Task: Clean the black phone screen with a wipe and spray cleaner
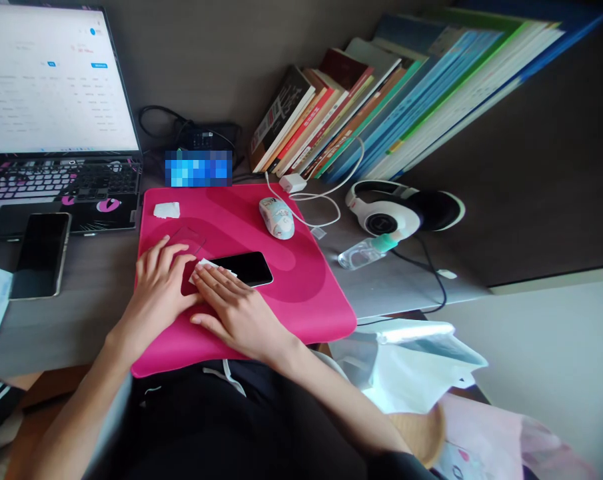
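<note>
A smartphone (251, 268) with a dark screen lies face up on the pink desk mat (306, 313). My right hand (236, 303) presses a small white wipe (208, 264) onto its left part, fingers together and nearly flat. My left hand (161, 280) is at the phone's left end, its fingers curved and spread, with the thumb reaching toward my right hand. Whether it touches the phone cannot be seen. Just beyond the left fingertips lies a clear thin sheet (191, 239). A crumpled white piece (166, 210) rests farther back on the mat.
A patterned mouse (276, 218) sits at the mat's back right. Beyond are a white cable with charger (292, 183), headphones (381, 213), a clear bottle (358, 253) and a row of books (331, 107). At left stand a laptop (56, 87) and another phone (41, 257).
</note>
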The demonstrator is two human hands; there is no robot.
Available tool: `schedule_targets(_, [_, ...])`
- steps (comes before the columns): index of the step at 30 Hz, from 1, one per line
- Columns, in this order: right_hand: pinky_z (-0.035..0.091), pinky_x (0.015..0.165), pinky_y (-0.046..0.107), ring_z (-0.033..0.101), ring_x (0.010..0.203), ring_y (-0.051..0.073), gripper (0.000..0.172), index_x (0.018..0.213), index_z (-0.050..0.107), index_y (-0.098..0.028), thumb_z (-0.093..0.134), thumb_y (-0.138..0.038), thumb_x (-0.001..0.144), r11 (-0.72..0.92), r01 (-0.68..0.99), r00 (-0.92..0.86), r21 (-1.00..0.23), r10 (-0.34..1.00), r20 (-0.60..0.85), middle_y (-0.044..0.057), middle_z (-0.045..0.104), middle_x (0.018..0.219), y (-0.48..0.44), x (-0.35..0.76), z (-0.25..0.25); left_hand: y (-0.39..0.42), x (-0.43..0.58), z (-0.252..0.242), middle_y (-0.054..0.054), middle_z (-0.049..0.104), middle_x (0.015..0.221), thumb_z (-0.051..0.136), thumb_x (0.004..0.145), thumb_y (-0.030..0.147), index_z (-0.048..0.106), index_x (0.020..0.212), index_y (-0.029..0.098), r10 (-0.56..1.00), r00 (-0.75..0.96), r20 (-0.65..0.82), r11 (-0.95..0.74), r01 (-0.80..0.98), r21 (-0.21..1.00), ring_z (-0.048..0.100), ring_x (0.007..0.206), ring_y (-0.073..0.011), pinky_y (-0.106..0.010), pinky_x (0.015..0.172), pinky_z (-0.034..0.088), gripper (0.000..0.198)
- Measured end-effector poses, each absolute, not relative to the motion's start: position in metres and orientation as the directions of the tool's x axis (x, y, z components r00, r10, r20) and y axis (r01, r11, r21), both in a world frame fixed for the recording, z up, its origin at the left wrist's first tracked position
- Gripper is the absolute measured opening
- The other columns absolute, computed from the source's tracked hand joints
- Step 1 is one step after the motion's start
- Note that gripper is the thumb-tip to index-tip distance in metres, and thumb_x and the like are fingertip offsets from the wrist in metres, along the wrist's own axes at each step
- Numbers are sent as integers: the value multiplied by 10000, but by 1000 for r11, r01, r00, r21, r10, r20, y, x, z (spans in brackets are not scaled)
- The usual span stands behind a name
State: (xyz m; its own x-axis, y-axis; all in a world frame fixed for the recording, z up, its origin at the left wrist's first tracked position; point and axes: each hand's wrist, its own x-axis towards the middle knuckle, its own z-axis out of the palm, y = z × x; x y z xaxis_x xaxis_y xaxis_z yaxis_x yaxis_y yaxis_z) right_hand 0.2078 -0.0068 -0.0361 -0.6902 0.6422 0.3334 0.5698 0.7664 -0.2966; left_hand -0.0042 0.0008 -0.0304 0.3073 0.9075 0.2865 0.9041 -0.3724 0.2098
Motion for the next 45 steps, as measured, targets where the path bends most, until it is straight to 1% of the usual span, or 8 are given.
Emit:
schedule_targets(7, [411, 1308, 407, 495, 1543, 236, 598, 1521, 603, -88, 445, -514, 1133, 786, 542, -711, -295, 617, 338, 130, 572, 1604, -16, 236, -29, 1, -6, -28, -128, 545, 1595, 855, 884, 393, 637, 1394, 299, 899, 355, 256, -408, 890, 201, 339, 1589, -426, -680, 1236, 335, 563])
schedule_targets(11, [471, 1271, 436, 560, 1492, 268, 529, 1510, 609, -62, 481, -414, 1136, 727, 644, -629, -238, 681, 375, 159, 598, 1573, -24, 248, -33, 1, -6, -27, -148, 545, 1587, 822, 895, 544, 635, 1406, 276, 895, 369, 250, -419, 888, 190, 343, 1589, -419, -671, 1246, 332, 606])
schedule_targets(15, [509, 1239, 470, 587, 1463, 313, 502, 1511, 614, -63, 545, -364, 1115, 625, 756, -531, -194, 759, 378, 187, 590, 1572, -29, 256, -36, 2, -6, -28, -147, 543, 1585, 809, 890, 593, 639, 1397, 283, 901, 360, 243, -406, 896, 180, 336, 1593, -418, -661, 1253, 323, 618])
schedule_targets(26, [387, 1316, 515, 372, 1604, 316, 620, 1617, 468, -43, 497, -419, 1125, 573, 777, -487, -260, 809, 328, 205, 433, 1687, 9, 268, -48, 0, -5, -26, -152, 562, 1554, 777, 903, 623, 645, 1389, 274, 900, 362, 243, -410, 893, 187, 348, 1588, -417, -652, 1253, 322, 612])
schedule_targets(31, [405, 1307, 506, 406, 1584, 336, 643, 1612, 460, -10, 539, -404, 1110, 604, 770, -537, -208, 788, 302, 244, 420, 1685, 3, 274, -43, -2, -2, -23, -173, 566, 1542, 772, 911, 610, 642, 1379, 237, 897, 360, 254, -409, 896, 174, 366, 1577, -419, -648, 1253, 325, 613])
schedule_targets(38, [498, 1247, 496, 529, 1498, 347, 485, 1537, 548, 9, 508, -107, 1068, 652, 758, -628, -18, 737, 249, 271, 527, 1595, -27, 286, -25, -2, -3, -24, -177, 562, 1545, 772, 916, 605, 636, 1379, 235, 896, 365, 253, -413, 894, 172, 358, 1581, -420, -651, 1249, 327, 608])
schedule_targets(41, [538, 1214, 473, 550, 1479, 353, 561, 1528, 541, 39, 485, 44, 970, 690, 723, -682, 42, 702, 206, 278, 523, 1593, -33, 289, -17, -2, -3, -25, -167, 561, 1545, 778, 914, 599, 641, 1379, 253, 898, 360, 252, -410, 893, 185, 351, 1588, -413, -652, 1251, 325, 596])
schedule_targets(45, [605, 1144, 430, 613, 1423, 340, 647, 1495, 582, 22, 493, 130, 864, 707, 705, -701, 49, 685, 198, 249, 574, 1558, -36, 294, -7, -2, -3, -24, -165, 563, 1541, 803, 900, 578, 650, 1368, 263, 905, 349, 242, -398, 896, 196, 353, 1588, -415, -654, 1250, 326, 584])
